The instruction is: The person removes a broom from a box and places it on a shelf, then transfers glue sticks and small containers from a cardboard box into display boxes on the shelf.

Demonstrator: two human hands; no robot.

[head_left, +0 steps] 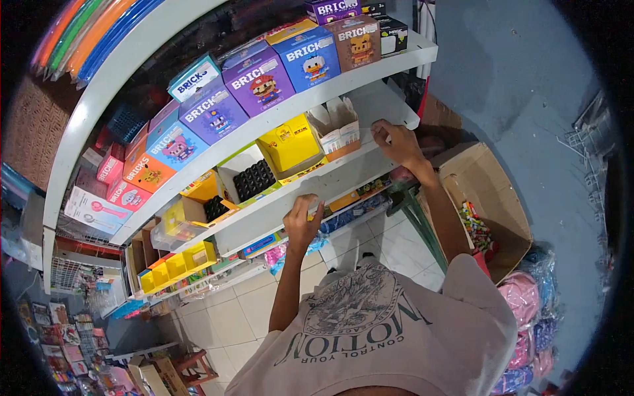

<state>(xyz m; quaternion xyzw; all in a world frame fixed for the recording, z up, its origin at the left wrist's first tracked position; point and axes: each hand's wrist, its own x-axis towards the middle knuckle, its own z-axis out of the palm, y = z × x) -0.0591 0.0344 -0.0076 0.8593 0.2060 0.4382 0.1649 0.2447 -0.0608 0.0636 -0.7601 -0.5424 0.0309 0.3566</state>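
Observation:
My left hand [304,218] is at the front edge of the lower white shelf [264,221], its fingers curled and apart with nothing visible in them. Farther right, my right hand [395,142] is over the right end of the middle shelf [376,112], fingers bent and apart, holding nothing visible. Just left of it stands an open white and orange carton [340,137]. Beside that carton sit a yellow box [288,142] and a box with black items [254,181]. On the shelf above is a row of BRICKS boxes, including a blue one [307,59] and a purple one [259,84].
An open cardboard box [492,198] with small colourful items stands at the right, near wrapped pink bags [518,297]. A green leg-like object [422,228] is between shelf and box. Yellow bins [178,266] sit at the lower left. Tiled floor [234,317] shows below.

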